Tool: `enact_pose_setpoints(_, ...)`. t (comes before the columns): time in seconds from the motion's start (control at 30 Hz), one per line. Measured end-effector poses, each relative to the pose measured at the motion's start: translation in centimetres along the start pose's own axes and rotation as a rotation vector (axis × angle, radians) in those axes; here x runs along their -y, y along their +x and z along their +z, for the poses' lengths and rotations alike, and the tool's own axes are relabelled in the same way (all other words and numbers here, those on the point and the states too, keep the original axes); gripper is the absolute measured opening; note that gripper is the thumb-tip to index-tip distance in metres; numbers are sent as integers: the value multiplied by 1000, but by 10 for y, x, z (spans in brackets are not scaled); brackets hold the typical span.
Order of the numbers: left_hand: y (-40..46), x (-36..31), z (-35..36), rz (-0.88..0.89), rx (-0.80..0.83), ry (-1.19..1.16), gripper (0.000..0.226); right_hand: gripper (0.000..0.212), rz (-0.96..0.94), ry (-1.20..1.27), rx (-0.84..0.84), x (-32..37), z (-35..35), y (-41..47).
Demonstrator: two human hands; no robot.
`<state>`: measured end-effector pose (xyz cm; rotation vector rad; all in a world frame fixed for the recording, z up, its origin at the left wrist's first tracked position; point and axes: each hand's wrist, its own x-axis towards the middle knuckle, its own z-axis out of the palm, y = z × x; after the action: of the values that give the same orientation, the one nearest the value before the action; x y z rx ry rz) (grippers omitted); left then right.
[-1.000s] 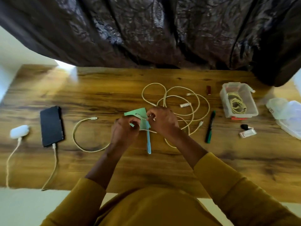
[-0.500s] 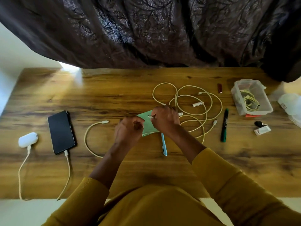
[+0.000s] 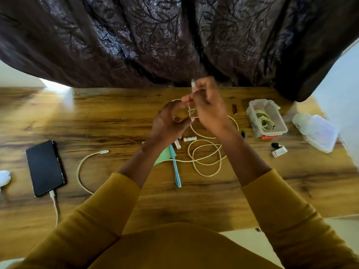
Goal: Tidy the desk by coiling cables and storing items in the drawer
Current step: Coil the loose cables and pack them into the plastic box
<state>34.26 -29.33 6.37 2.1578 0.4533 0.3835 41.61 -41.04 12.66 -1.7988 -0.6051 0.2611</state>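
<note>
A cream cable (image 3: 206, 160) lies in loose loops on the wooden desk (image 3: 116, 121), and part of it rises to my hands. My right hand (image 3: 207, 107) is raised above the desk and pinches the cable near its white plug, which sticks up past the fingers. My left hand (image 3: 169, 123) is beside it, slightly lower, with curled fingers pinching the same cable. A shorter cream cable (image 3: 83, 167) curves on the desk to the left. A green paper (image 3: 165, 156) and a blue pen (image 3: 175, 167) lie under my left forearm.
A black phone (image 3: 44, 167) with a plugged-in cable and a white charger (image 3: 4, 177) lie at the left. At the right stand a clear box (image 3: 279, 121) holding a coiled cable, its lid (image 3: 318, 133), a small red item (image 3: 235, 109) and small adapters (image 3: 278, 150). A dark curtain hangs behind.
Both hands have lifted off the desk with the cable's plug end, away from the green paper. Some of the loops have been pulled up and drawn closer together.
</note>
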Motion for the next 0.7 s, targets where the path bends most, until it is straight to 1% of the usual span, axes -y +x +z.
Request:
enact_pose_setpoints(0.1,12,-11,7,75,40,-30,37,10,-28,207,-14,19,-24,0)
enact_pose_setpoints(0.2,18,-19,13,113,32,-76,21,19,-11,334,-6,26,-38,-5)
enact_pose_setpoints(0.27,22,-23,15,107,19,-92,16,20,-4,360,10,24,-46,-9)
enact_pose_setpoints(0.33,26,-28,13,87,11,-85,5,24,-14,342,43,19,-52,-13)
enact_pose_setpoints(0.37,29,-31,11,91,-1,-86,11,27,-14,314,68,17,-56,-15)
enact_pose_setpoints(0.43,34,-36,7,128,-11,-74,15,30,-15,248,167,14,-65,-21)
enact_pose_setpoints(0.5,38,-42,-1,152,18,-1,15,30,-11,182,316,15,-74,-26)
enact_pose_setpoints(0.6,47,-45,-14,318,163,170,25,28,22,49,532,20,-80,-31)
enact_pose_setpoints(0.63,50,-47,-17,336,229,205,26,27,30,-6,583,21,-80,-32)
enact_pose_setpoints(0.7,54,-56,-21,292,338,234,18,25,43,-89,662,24,-78,-34)
